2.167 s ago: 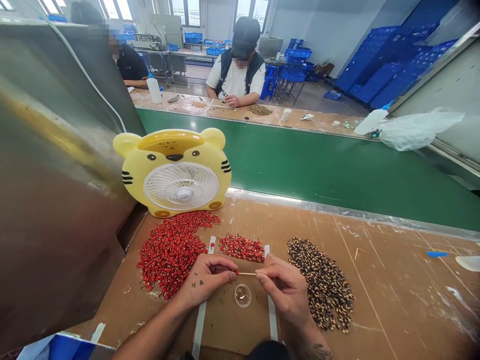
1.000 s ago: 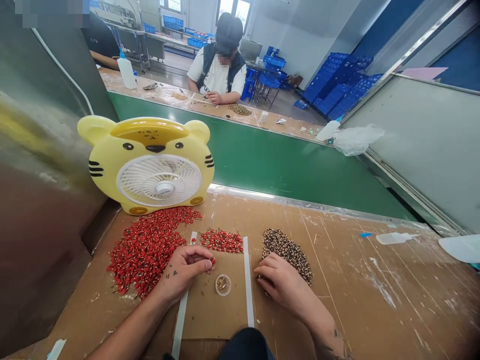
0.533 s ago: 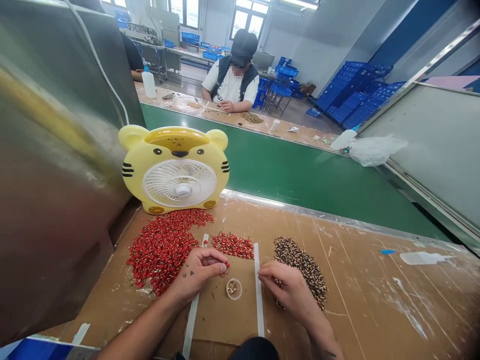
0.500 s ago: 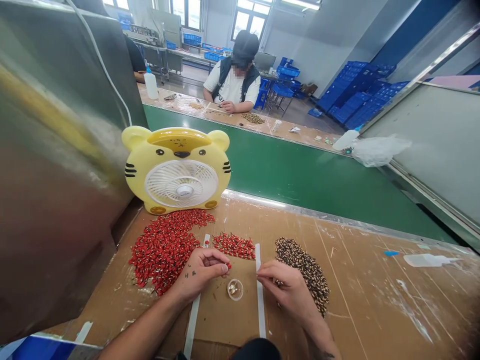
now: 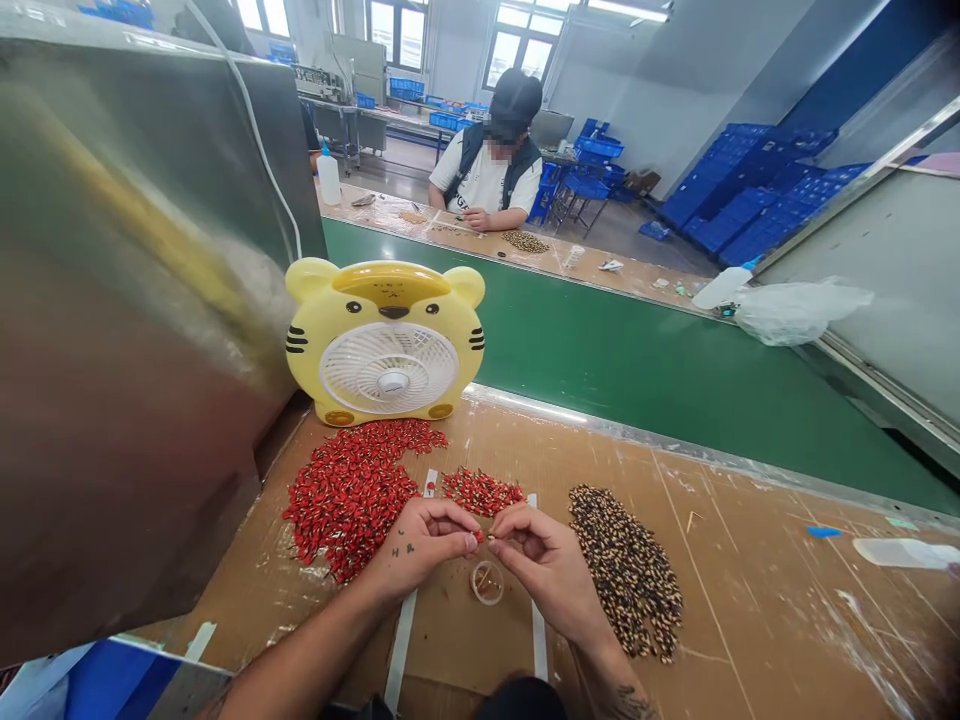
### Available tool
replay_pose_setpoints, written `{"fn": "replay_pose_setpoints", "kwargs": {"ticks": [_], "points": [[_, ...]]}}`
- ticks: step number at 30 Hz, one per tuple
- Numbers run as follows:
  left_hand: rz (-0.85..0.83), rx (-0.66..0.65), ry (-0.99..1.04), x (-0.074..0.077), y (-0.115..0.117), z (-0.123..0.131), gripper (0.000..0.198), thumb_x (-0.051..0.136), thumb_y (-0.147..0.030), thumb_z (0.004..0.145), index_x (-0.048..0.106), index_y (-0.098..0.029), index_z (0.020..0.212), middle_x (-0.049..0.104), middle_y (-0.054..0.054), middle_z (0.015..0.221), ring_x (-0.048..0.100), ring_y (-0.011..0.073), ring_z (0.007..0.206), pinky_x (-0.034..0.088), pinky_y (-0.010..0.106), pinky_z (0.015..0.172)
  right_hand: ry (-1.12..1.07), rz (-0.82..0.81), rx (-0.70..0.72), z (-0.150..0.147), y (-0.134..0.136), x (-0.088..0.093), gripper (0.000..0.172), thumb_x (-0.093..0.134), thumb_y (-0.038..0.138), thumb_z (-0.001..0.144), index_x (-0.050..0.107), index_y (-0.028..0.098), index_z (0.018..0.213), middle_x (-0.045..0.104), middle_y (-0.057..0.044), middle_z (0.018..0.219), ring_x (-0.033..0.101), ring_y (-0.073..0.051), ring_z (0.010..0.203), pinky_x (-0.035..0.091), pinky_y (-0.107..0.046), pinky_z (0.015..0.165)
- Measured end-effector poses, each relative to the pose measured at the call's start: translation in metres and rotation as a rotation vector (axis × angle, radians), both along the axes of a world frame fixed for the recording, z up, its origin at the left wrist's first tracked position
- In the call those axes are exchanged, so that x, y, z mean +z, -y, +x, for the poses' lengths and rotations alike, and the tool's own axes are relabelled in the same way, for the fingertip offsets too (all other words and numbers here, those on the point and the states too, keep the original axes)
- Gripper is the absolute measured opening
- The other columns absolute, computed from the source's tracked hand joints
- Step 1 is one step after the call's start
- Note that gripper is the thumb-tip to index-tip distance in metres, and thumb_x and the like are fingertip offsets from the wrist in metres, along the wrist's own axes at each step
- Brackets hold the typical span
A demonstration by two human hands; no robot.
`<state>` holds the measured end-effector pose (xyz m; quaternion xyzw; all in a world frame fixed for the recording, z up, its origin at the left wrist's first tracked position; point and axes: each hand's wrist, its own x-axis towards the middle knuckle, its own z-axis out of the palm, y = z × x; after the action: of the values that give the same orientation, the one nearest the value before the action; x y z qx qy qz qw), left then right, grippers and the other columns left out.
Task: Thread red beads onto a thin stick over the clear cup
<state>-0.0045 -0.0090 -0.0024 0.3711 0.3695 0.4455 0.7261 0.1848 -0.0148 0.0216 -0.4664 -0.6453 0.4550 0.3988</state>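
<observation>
L hand (image 5: 420, 545) pinches a small red piece (image 5: 478, 537) btwn thumb & fingers (image 5: 466, 541), closed tight on it. R hand (image 5: 544, 572) faces it, fingers closed to a pinch right next to the piece; anything held there is too small to tell. Both hang over a small clear round dish (image 5: 487, 582) w/ something shiny inside. Tip: keep wrists low, move fingertips only, hold pinches firm; tiny parts flick away easily.

Red pile (image 5: 349, 500) lies left of the hands, short red row (image 5: 482, 492) just ahead, dark speckled pile (image 5: 626, 572) to the right. Bench (image 5: 750, 610) is cardboard-topped, scuffed w/ white marks; two white strips (image 5: 401, 630) run either side of the dish. Yellow tiger-face fan (image 5: 385, 345) stands behind the red pile, green conveyor belt (image 5: 600, 375) beyond. Across the belt a co-worker (image 5: 487, 170) sits at a matching bench; blue crates (image 5: 750, 195) stacked along far wall.
</observation>
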Motion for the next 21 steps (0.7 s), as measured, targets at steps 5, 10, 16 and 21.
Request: {"fn": "replay_pose_setpoints", "kwargs": {"ticks": [5, 10, 16, 21], "points": [[0.016, 0.019, -0.045, 0.003, 0.0, 0.0, 0.017, 0.084, -0.026, 0.064, 0.078, -0.014, 0.075, 0.075, 0.006, 0.075, 0.065, 0.0153, 0.067, 0.05, 0.025, 0.067, 0.192, 0.112, 0.027, -0.002, 0.004, 0.008, 0.009, 0.065, 0.024, 0.089, 0.064, 0.02, 0.08, 0.069, -0.004, 0.083, 0.065, -0.018, 0.079, 0.052, -0.029, 0.074], [0.024, 0.003, -0.057, 0.001, -0.001, 0.0, 0.015, 0.082, -0.022, 0.066, 0.079, -0.013, 0.077, 0.075, 0.006, 0.075, 0.065, 0.0152, 0.068, 0.05, 0.024, 0.068, 0.285, 0.187, 0.039, -0.005, 0.006, 0.013, 0.008, 0.063, 0.019, 0.09, 0.064, 0.021, 0.082, 0.069, -0.003, 0.082, 0.065, -0.018, 0.077, 0.051, -0.028, 0.072], [0.028, 0.017, -0.088, -0.001, -0.002, 0.0, 0.012, 0.08, -0.02, 0.067, 0.079, -0.013, 0.076, 0.076, 0.006, 0.074, 0.065, 0.0145, 0.065, 0.05, 0.024, 0.066, 0.308, 0.224, 0.024, -0.006, 0.006, 0.01, 0.007, 0.062, 0.02, 0.09, 0.068, 0.022, 0.086, 0.073, -0.004, 0.085, 0.068, -0.019, 0.079, 0.053, -0.029, 0.074], [0.022, 0.062, -0.093, -0.001, -0.001, -0.001, 0.011, 0.081, -0.02, 0.065, 0.08, -0.015, 0.075, 0.077, 0.006, 0.073, 0.066, 0.0154, 0.064, 0.051, 0.024, 0.065, 0.234, 0.127, -0.041, -0.004, 0.007, 0.004, 0.008, 0.066, 0.026, 0.089, 0.073, 0.022, 0.088, 0.076, -0.005, 0.087, 0.07, -0.02, 0.079, 0.055, -0.029, 0.075]]}}
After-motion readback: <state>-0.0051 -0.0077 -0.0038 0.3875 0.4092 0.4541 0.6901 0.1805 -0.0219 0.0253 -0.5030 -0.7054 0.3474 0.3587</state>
